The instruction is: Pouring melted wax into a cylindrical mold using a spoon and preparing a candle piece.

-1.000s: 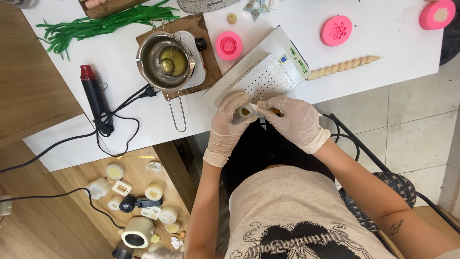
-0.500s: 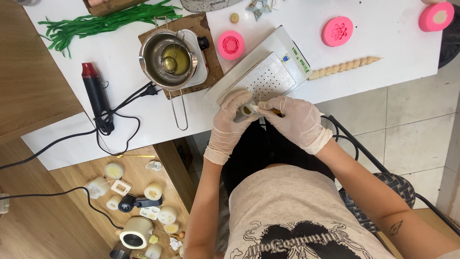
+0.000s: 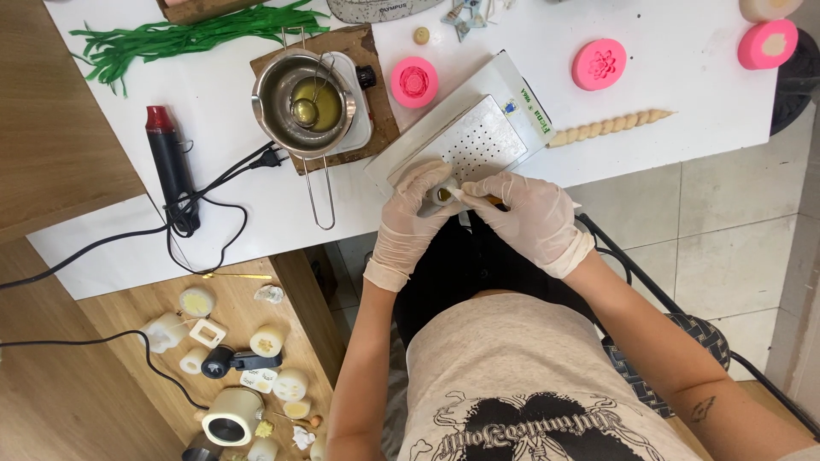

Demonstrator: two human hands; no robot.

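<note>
Left hand: gloved, fingers curled and clamped round a small cream cylindrical piece, prob. a candle.
Right hand: gloved, fingertips pinched on same piece from the right, w/ a thin tool; tip hidden.
Piece location: at near table edge, over perforated white tray.
Technique: piece best kept steady by left hand, light strokes applied, scraps caught over tray.
Hazard: melting pot w/ yellow wax to the far left; elbows to be kept off its handle.

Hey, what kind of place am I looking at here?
Most likely a home candle-making workbench: a metal melting pot of yellowish liquid sits on a small hotplate, pink silicone moulds lie on the white table, and finished pale candles crowd a low wooden shelf.
</note>
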